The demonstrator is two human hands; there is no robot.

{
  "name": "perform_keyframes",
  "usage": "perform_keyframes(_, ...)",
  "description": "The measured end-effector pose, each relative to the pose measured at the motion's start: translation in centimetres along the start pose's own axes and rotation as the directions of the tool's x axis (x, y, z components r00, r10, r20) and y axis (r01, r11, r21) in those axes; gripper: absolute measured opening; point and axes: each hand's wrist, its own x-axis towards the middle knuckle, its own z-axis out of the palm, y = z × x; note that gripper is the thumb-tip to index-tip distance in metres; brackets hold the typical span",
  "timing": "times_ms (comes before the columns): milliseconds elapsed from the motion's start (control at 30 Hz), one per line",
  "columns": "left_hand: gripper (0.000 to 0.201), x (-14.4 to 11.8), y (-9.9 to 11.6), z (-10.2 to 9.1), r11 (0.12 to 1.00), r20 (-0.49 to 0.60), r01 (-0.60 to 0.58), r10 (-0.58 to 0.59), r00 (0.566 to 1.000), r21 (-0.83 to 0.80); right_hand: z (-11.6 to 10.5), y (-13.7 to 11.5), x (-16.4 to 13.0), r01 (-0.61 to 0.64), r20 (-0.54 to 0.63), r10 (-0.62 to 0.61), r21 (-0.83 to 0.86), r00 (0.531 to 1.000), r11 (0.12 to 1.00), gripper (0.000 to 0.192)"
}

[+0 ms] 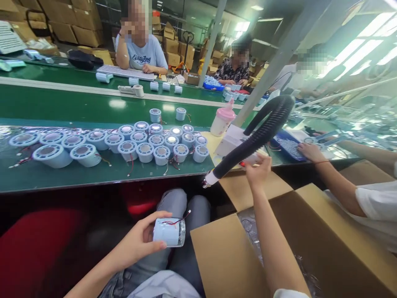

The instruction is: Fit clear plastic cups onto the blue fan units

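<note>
The person wore grey denim trousers (182,207), visible over both knees, and a white short-sleeved top (167,287) whose hem and right sleeve edge showed at the bottom of the view. Both forearms were bare, and both hands (139,240) were ungloved, without rings or a watch.

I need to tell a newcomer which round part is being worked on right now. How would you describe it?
Look below the near edge of the green table, above the person's lap. The left hand holds one pale blue round part on its side; unlike the others standing on the table, it is off it.
</note>
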Motion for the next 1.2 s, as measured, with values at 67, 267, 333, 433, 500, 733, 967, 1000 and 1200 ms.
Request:
perform_keyframes(67,0.064,-0.3,0.3,0.1,1.0,0.026,0.003,-0.002,1.0,-0.025,0.0,0.0,0.4,-0.036,-0.013,0.036,0.013,0.999,0.999,0.048)
perform_keyframes(267,0.061,-1.4,1.1,0.3,0.998,0.006,-0.008,0.008,1.0,-0.061,-3.2,-2.8,-2.7,-0.118,0.088,0.108,0.128,0.99,0.985,0.046)
perform_keyframes(333,0.06,-1.7,1.5,0.3,0.997,-0.014,0.007,-0.008,1.0,-0.077,-5.5,-5.5,-6.1,-0.111,0.077,0.1,0.164,0.992,0.98,0.038)
perform_keyframes(433,0.056,-1.7,2.0,0.5,0.995,-0.005,0.037,-0.037,0.999,-0.097,-8.9,-10.9,-11.9,-0.093,0.34,-0.021,0.314,0.94,0.945,0.026)
perform_keyframes(500,0.054,-1.6,2.3,0.8,0.993,0.025,0.055,-0.052,0.998,-0.104,-10.4,-14.3,-14.9,-0.063,0.664,-0.284,0.447,0.692,0.892,0.041)
perform_keyframes(733,0.053,-1.9,2.8,2.0,0.992,0.093,0.079,-0.07,0.993,-0.098,-9.9,-17.7,-17.8,0.007,0.779,-0.478,0.52,0.407,0.854,0.049)
perform_keyframes(967,0.074,-3.0,3.0,1.1,1.0,0.199,0.028,-0.029,0.98,0.009,-10.4,-18.4,-17.6,0.002,0.751,-0.5,0.553,0.43,0.833,0.045)
perform_keyframes(1000,0.075,-3.0,3.1,0.9,0.998,0.206,0.011,-0.022,0.978,0.056,-10.5,-18.6,-17.6,0.003,0.749,-0.492,0.548,0.444,0.837,0.044)
perform_keyframes(1200,0.071,-2.0,3.8,0.3,0.999,0.267,0.041,-0.049,0.962,0.034,-11.3,-19.5,-17.6,0.041,0.743,-0.423,0.473,0.518,0.88,0.046)
